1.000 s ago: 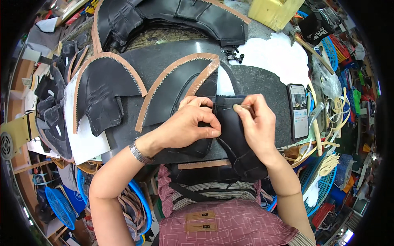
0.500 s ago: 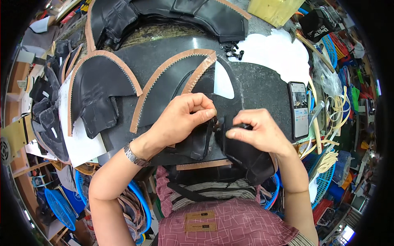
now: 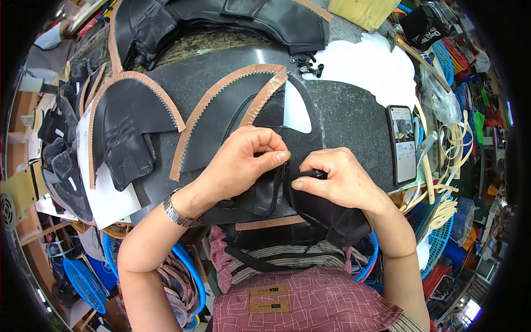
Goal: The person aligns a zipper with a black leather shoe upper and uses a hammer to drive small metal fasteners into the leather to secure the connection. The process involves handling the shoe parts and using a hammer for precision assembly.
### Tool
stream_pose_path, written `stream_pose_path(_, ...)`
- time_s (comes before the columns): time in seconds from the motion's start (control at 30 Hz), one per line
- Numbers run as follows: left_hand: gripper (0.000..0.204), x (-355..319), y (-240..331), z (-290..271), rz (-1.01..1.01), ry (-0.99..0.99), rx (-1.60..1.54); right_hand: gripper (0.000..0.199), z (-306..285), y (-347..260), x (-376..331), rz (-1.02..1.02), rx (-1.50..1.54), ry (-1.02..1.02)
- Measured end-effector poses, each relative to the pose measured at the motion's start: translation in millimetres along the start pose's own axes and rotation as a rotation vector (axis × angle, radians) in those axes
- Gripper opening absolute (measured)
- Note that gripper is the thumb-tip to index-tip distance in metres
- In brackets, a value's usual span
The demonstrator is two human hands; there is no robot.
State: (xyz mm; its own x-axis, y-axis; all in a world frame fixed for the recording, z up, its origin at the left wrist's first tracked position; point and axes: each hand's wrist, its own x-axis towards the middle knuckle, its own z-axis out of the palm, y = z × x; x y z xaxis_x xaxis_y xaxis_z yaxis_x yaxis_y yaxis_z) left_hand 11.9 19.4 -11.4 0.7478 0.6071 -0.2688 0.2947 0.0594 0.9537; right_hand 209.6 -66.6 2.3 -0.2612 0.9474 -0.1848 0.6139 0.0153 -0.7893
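1. While both hands meet at the near edge of the dark worktop (image 3: 354, 110), the left hand (image 3: 240, 163) pinches the top edge of a black leather piece (image 3: 265, 193) between thumb and curled fingers (image 3: 276, 157).
2. Just beside it, the right hand (image 3: 337, 180) has its fingers pressed together around a folded black leather piece (image 3: 332, 218) that hangs over the worktop's front edge; its thumb lies along the fold.
3. Compared with a second ago, the right hand has turned from lying flat over the leather to gripping it, and the two pieces now stand edge to edge between the hands.
4. Half a second ago the hands were a little lower; now they sit closer together, thumbs nearly touching.
5. A tan-edged leather panel (image 3: 221, 110) lies just beyond the left hand, another tan-edged panel (image 3: 124, 127) further left.
6. A phone (image 3: 404, 144) rests on the worktop, right of the right hand, unmoved.
7. A wristwatch (image 3: 177, 213) sits on the left wrist.
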Motion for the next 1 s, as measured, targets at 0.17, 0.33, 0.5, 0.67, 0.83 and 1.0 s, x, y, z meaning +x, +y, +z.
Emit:
stream_pose_path(0.17, 0.013, 0.5, -2.9, 1.4, 0.171, 0.072, 0.254, 0.024, 3.6, -0.5, -1.1, -0.025, -0.115, 0.071)
stream_pose_path(0.33, 0.015, 0.0, 0.1, 5.5, 0.091, 0.087, 0.223, 0.022, 7.1, -6.4, -3.0, -0.073, -0.225, 0.13)
stream_pose_path(0.5, 0.015, 0.6, -2.4, 5.9, 0.202, 0.1, 0.332, 0.021, 8.1, -1.4, -3.1, -0.122, -0.17, 0.144)
stream_pose_path(0.67, 0.013, 2.3, -2.0, 3.0, 0.198, 0.056, 0.314, 0.017, 11.4, -1.4, -3.4, -0.192, -0.267, 0.207)
stream_pose_path(0.83, 0.012, 2.6, -5.0, 2.7, 0.253, 0.073, 0.413, 0.016, 18.7, 0.3, -2.2, -0.38, -0.453, 0.371)
stream_pose_path(1.0, 0.011, 2.5, -3.2, 3.7, 0.205, 0.1, 0.395, 0.022, 34.5, 4.6, 5.6, -0.767, -0.771, 0.561)
